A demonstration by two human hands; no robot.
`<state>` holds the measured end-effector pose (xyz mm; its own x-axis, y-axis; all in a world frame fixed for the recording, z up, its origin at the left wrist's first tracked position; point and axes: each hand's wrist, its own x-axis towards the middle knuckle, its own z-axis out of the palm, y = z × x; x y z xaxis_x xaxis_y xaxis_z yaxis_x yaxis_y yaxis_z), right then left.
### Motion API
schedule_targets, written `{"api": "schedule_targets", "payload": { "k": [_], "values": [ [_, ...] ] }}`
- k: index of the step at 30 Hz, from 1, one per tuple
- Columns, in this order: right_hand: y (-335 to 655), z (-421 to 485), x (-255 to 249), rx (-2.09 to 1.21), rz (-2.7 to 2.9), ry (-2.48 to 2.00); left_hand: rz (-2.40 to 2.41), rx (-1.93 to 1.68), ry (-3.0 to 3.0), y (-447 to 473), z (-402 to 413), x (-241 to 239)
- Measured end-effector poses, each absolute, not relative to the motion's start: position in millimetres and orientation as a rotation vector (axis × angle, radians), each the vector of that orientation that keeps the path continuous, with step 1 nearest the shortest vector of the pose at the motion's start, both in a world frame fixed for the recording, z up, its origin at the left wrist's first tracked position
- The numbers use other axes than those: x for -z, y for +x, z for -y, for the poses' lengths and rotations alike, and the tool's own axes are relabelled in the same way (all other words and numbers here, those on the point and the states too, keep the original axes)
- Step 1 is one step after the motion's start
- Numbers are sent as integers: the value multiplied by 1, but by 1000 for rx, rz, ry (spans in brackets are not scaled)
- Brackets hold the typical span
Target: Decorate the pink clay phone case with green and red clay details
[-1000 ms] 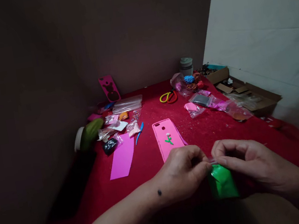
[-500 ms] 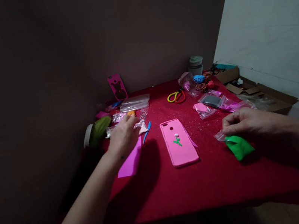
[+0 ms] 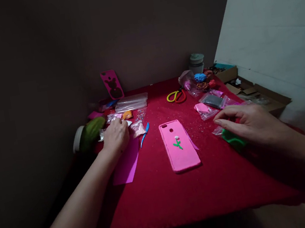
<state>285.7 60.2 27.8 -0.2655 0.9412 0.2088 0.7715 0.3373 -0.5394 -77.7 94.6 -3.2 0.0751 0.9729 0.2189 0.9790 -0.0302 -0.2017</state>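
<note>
My left hand (image 3: 116, 136) reaches over the small bags on the left, its fingers curled down; a bit of white shows beside the fingertips, and what they grip is hidden. Next to it are a pale pink clay bag (image 3: 138, 128) and an orange clay piece (image 3: 127, 115). My right hand (image 3: 245, 121) hovers over a zip bag of green clay (image 3: 233, 139), partly covering it, thumb and forefinger apart with nothing seen between them. Between the hands lies a pink phone case (image 3: 184, 157) bearing a white-and-green clay flower (image 3: 177, 143).
A blue modelling tool (image 3: 144, 135) and a purple sheet (image 3: 126, 166) lie at left. Behind are scissors (image 3: 176, 96), clear trays (image 3: 131, 103) and a bear-patterned case (image 3: 112, 85). A green-filled jar (image 3: 92, 133) lies far left; cardboard boxes (image 3: 265, 92) are at right.
My right hand has let go of the green clay bag and its fingers have parted. My left hand has moved slightly left and down, uncovering the orange clay and the pale pink bag.
</note>
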Motion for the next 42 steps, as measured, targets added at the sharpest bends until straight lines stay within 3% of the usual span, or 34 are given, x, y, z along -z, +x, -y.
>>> {"api": "schedule_targets", "payload": {
  "k": [3,10,12,14,17,20,23,28,33,42],
  "values": [
    [270,-56,-30,-656,2041,-1424,1884,86,-2025,-79,-94,-2],
    [232,-66,-28,-1455,1646,-1081,1631,388,-1864,-60,-50,-34],
    [224,-63,-27,-1691,1587,-963,1159,654,-1953,-39,-28,-38],
    [219,-57,-26,-1919,1420,-823,825,667,-2174,-15,-8,-38],
    [217,-49,-21,-2069,1155,-763,546,497,-2447,16,4,-35],
    [224,-46,-16,-2066,1151,-847,557,518,-2770,31,2,-28],
    [238,-42,-13,-2035,1248,-914,858,896,-2890,33,2,-21],
    [256,-15,-8,-2092,1338,-1050,2028,1595,-2790,37,19,-16],
    [262,14,4,-2126,1430,-1050,2516,1760,-3149,50,40,-15],
    [276,29,5,-1930,1343,-1113,3067,1782,-3078,60,44,-1]
  ]
}}
